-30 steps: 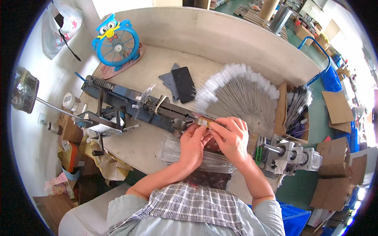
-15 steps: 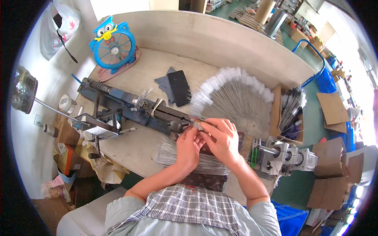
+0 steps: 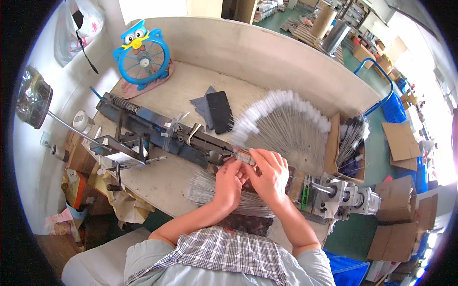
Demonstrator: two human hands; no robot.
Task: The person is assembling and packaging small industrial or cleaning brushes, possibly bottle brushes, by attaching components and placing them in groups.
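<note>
My left hand (image 3: 229, 180) and my right hand (image 3: 270, 173) meet at the right end of a long blue metal machine (image 3: 157, 132) lying across the bench. Both pinch a small clear and brown piece (image 3: 244, 156) at the machine's tip, held between the fingertips. A fan of thin grey wires with white tips (image 3: 286, 125) spreads just beyond my hands. A loose bundle of bare grey wires (image 3: 210, 187) lies under my wrists at the bench's near edge.
A black phone (image 3: 220, 111) on grey cloth lies behind the machine. A blue owl-shaped fan (image 3: 142, 55) stands at the back left. A metal motor unit (image 3: 344, 198) sits to the right, cardboard boxes (image 3: 395, 213) beyond it, a lamp (image 3: 32, 97) at left.
My hands have stayed together at the machine's tip while my head view shifted slightly; the fingers have closed more tightly around the small piece.
</note>
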